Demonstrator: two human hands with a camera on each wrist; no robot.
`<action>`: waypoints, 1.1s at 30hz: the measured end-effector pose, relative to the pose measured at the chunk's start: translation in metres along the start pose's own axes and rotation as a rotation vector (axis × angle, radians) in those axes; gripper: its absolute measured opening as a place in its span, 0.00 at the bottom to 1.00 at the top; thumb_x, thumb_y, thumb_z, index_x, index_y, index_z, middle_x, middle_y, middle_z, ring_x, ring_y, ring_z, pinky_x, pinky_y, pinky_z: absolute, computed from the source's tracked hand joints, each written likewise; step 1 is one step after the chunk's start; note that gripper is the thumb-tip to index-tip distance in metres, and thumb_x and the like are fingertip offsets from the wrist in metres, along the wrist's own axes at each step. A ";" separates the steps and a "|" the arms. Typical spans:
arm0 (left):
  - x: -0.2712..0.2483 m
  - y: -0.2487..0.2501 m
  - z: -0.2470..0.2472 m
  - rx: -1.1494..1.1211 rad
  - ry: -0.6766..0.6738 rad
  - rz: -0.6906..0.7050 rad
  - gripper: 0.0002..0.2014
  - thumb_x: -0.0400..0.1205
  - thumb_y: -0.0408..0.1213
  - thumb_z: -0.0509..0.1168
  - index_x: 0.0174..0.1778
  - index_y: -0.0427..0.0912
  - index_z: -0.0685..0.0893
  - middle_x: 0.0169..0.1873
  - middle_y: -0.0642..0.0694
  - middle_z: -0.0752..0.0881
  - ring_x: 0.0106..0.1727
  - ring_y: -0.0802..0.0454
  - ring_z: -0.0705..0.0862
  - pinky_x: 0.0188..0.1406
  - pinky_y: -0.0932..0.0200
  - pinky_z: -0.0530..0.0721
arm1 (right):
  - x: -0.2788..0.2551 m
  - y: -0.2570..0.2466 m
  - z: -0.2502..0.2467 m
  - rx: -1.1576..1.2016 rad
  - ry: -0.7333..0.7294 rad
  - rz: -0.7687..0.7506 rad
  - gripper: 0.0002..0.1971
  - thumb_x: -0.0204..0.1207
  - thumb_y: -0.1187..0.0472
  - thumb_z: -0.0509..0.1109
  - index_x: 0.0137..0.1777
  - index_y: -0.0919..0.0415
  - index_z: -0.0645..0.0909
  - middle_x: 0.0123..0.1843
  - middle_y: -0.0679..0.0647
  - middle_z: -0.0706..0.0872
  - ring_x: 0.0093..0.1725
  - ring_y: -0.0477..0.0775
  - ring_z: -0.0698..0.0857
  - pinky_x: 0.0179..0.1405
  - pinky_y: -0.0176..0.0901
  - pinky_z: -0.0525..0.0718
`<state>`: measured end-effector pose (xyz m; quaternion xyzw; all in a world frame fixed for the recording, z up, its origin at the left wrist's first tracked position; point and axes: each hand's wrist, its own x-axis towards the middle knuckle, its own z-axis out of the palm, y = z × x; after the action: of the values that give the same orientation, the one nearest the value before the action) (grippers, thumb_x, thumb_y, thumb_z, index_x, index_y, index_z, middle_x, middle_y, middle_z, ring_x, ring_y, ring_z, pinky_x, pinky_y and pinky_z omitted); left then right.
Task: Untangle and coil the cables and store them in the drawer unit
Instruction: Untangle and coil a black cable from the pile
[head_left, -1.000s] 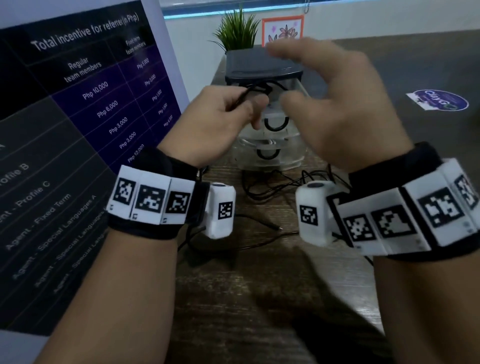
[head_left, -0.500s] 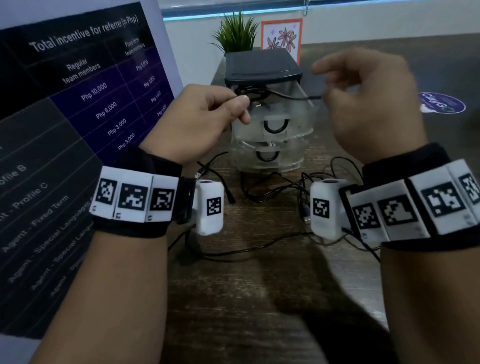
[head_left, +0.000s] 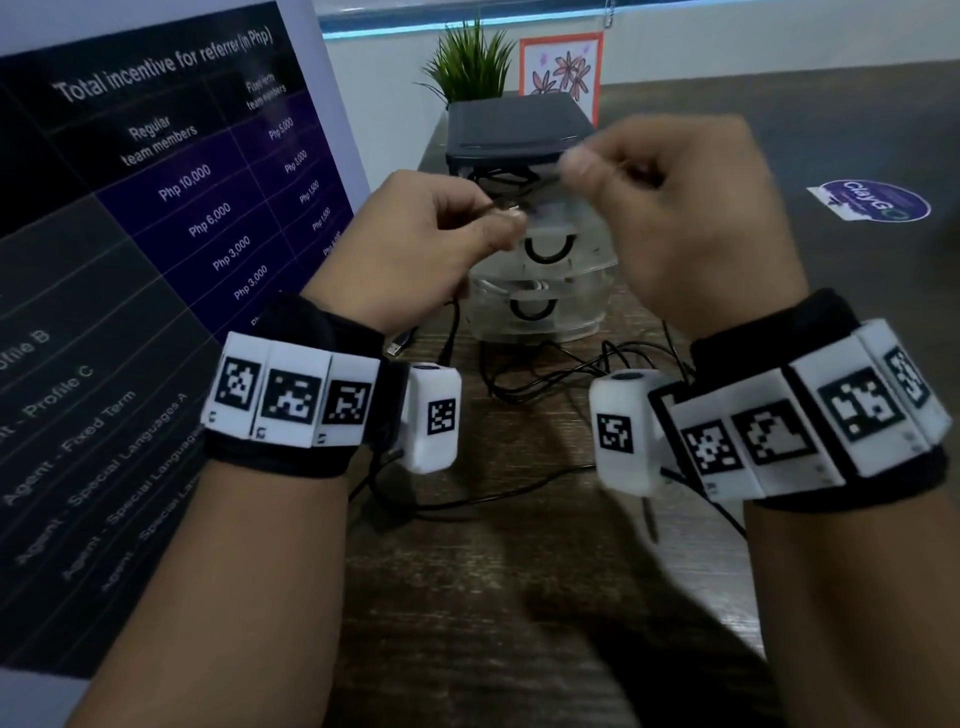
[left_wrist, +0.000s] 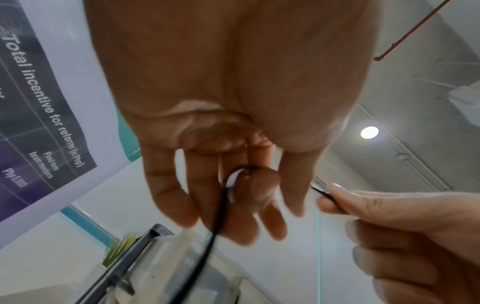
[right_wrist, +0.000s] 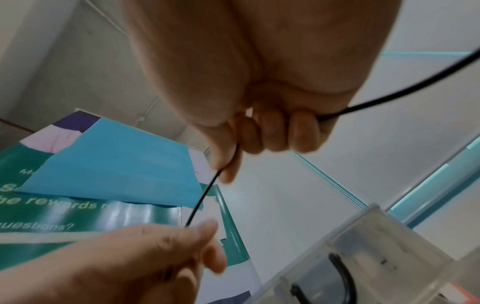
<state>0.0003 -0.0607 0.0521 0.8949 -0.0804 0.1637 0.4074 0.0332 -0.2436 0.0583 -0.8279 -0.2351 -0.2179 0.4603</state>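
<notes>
Both hands are raised in front of the drawer unit (head_left: 511, 136), which has a dark lid and clear drawers. My left hand (head_left: 501, 218) pinches a thin black cable (left_wrist: 221, 216) between thumb and fingers; the cable loops round the thumb and hangs down. My right hand (head_left: 579, 166) pinches the same cable (right_wrist: 205, 197) a short way along and curls its other fingers round it. A short taut stretch runs between the two hands. A tangle of black cables (head_left: 545, 376) lies on the wooden table (head_left: 519, 571) in front of the unit.
A large printed poster board (head_left: 156, 234) stands close on the left. Behind the drawer unit are a small green plant (head_left: 467, 67) and a framed flower picture (head_left: 561, 67). A round sticker (head_left: 872, 200) lies on the table at the right.
My right hand came down and left, from spread fingers above the unit to a pinch on the cable near my left hand. The left hand kept its hold throughout.
</notes>
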 end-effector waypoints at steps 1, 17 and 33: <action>0.000 -0.002 0.000 0.015 -0.004 -0.027 0.12 0.85 0.44 0.68 0.41 0.41 0.90 0.28 0.45 0.85 0.28 0.58 0.83 0.32 0.63 0.79 | 0.001 0.002 0.000 0.028 0.074 0.013 0.10 0.82 0.50 0.68 0.46 0.52 0.88 0.28 0.38 0.79 0.28 0.32 0.76 0.28 0.23 0.67; -0.001 0.004 0.002 -0.025 0.010 0.020 0.18 0.86 0.48 0.64 0.38 0.40 0.89 0.20 0.53 0.74 0.22 0.59 0.70 0.20 0.67 0.65 | 0.000 0.000 0.010 0.114 -0.045 -0.064 0.08 0.81 0.59 0.69 0.56 0.54 0.89 0.39 0.38 0.86 0.36 0.33 0.83 0.41 0.30 0.81; -0.005 0.026 -0.012 -1.093 -0.037 0.089 0.19 0.93 0.40 0.47 0.39 0.40 0.74 0.25 0.51 0.61 0.24 0.57 0.58 0.21 0.63 0.62 | -0.018 -0.029 0.038 -0.041 -0.380 -0.050 0.15 0.83 0.65 0.58 0.35 0.49 0.74 0.33 0.44 0.78 0.35 0.46 0.75 0.35 0.44 0.74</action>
<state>-0.0146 -0.0689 0.0755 0.5516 -0.1985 0.0993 0.8041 0.0073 -0.2006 0.0486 -0.8572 -0.3339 -0.0739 0.3851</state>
